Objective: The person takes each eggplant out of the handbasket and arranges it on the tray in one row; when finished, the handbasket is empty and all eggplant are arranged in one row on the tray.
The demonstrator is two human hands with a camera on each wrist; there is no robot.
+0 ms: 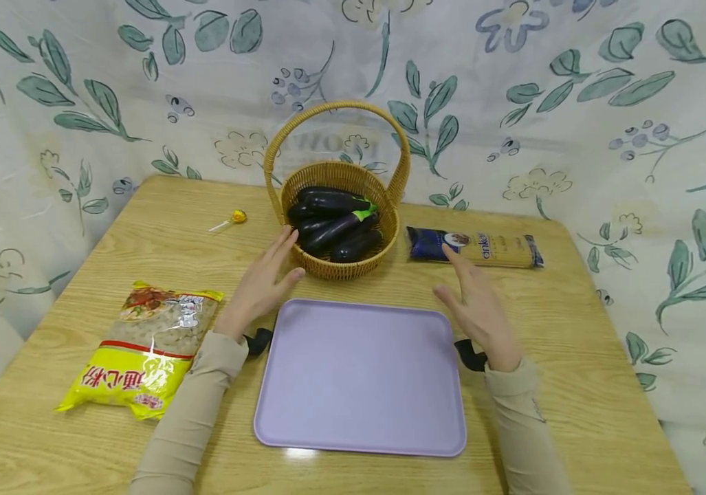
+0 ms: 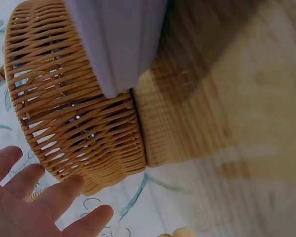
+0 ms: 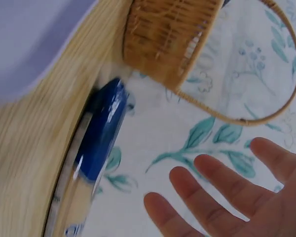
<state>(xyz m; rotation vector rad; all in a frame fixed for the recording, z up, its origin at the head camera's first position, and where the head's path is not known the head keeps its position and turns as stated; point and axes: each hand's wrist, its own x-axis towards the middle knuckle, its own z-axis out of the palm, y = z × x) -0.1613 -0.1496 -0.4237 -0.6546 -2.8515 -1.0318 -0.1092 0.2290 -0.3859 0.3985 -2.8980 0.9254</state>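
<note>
A wicker basket with a tall arched handle holds several dark eggplants. My left hand is beside the basket's left front, fingers extended and nothing in them; its fingertips overlap the rim in the head view. In the left wrist view the spread fingers are close to the woven side. My right hand hovers right of the lilac tray, fingers straight and holding nothing. Just beyond its fingertips lies a blue and clear pack of pasta. The tray lies between both forearms, in front of the basket.
A yellow bag of macaroni lies left of my left forearm. Behind it, left of the basket, is a lollipop with a yellow wrapper. A floral cloth hangs along the wooden table's back edge.
</note>
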